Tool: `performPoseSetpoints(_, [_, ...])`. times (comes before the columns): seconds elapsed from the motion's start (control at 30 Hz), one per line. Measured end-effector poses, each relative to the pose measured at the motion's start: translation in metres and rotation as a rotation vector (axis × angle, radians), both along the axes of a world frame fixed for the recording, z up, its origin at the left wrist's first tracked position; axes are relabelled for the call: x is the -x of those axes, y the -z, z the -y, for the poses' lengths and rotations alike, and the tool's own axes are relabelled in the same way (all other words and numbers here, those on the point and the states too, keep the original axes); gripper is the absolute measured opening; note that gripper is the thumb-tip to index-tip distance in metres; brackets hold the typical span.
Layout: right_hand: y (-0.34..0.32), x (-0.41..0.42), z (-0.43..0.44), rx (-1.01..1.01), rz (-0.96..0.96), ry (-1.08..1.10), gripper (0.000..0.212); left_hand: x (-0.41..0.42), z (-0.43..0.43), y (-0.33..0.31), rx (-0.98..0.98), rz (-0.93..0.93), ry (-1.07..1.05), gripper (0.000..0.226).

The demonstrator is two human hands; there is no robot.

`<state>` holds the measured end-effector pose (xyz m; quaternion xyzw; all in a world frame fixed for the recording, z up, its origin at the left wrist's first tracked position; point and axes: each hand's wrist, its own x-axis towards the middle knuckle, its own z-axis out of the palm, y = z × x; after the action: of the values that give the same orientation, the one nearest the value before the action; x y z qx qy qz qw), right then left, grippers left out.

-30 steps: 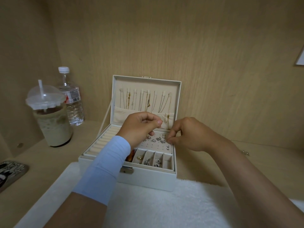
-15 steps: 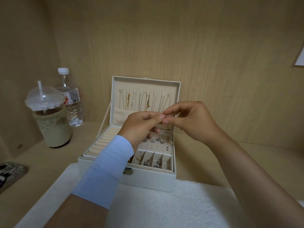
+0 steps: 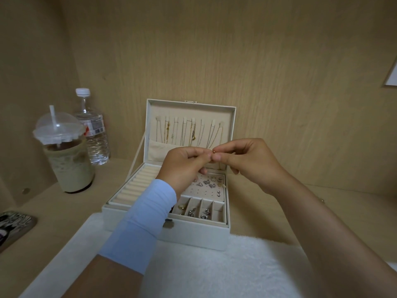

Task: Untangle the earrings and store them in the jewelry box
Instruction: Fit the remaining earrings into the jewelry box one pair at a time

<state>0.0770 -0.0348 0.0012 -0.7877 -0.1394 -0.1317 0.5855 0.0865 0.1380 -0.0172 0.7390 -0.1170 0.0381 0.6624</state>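
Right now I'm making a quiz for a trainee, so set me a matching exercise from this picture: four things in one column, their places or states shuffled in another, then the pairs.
Things:
1. necklaces
2. gold earring
3. water bottle
4. iced drink cup

Places or states:
A. pinched between left hand and right hand
B. by the back wall, white cap on
C. topped with a domed lid and straw
D. hanging inside the open lid of the jewelry box

Pairs: 1-D, 2-A, 3-B, 4-C
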Motion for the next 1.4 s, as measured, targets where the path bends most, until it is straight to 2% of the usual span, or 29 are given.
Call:
performPoseSetpoints(0.17, [0.005, -0.003, 0.007, 0.117, 0.027, -0.004, 0.007, 0.000, -0.005, 0.002, -0.140, 0.067, 0.061, 0.013])
performPoseSetpoints(0.23, [0.004, -0.003, 0.012, 0.239, 0.003, -0.009, 0.005, -0.003, -0.008, 0.007, -0.296, 0.158, 0.048, 0.012])
performPoseSetpoints(0.33, [0.005, -0.002, 0.015, 0.554, -0.042, 0.001, 0.004, -0.005, -0.010, 0.013, -0.625, 0.256, -0.021, 0.012])
performPoseSetpoints(0.4, [0.008, -0.004, 0.015, 0.711, -0.034, 0.025, 0.006, -0.002, -0.009, 0.013, -0.725, 0.289, -0.004, 0.010])
performPoseSetpoints(0.53, [0.013, -0.006, 0.014, 0.805, -0.032, 0.064, 0.005, 0.000, -0.006, 0.012, -0.847, 0.359, 0.016, 0.009])
performPoseSetpoints(0.73, [0.017, -0.007, 0.010, 0.852, 0.026, 0.076, 0.006, -0.002, -0.008, 0.014, -0.898, 0.366, 0.029, 0.012])
performPoseSetpoints(0.93, [0.011, -0.006, 0.016, 0.828, -0.045, 0.010, 0.010, -0.003, -0.008, 0.016, -0.890, 0.372, 0.034, 0.012])
performPoseSetpoints(1.07, [0.013, -0.010, 0.018, 0.800, -0.008, 0.162, 0.014, -0.003, -0.008, 0.017, -0.847, 0.390, 0.027, 0.014])
performPoseSetpoints(1.23, [0.017, -0.009, 0.012, 0.844, -0.058, 0.153, 0.018, -0.001, -0.006, 0.017, -0.853, 0.400, 0.044, 0.010])
performPoseSetpoints(1.4, [0.019, -0.010, 0.011, 0.876, -0.069, 0.113, 0.010, 0.000, -0.006, 0.018, -0.855, 0.389, 0.049, 0.009])
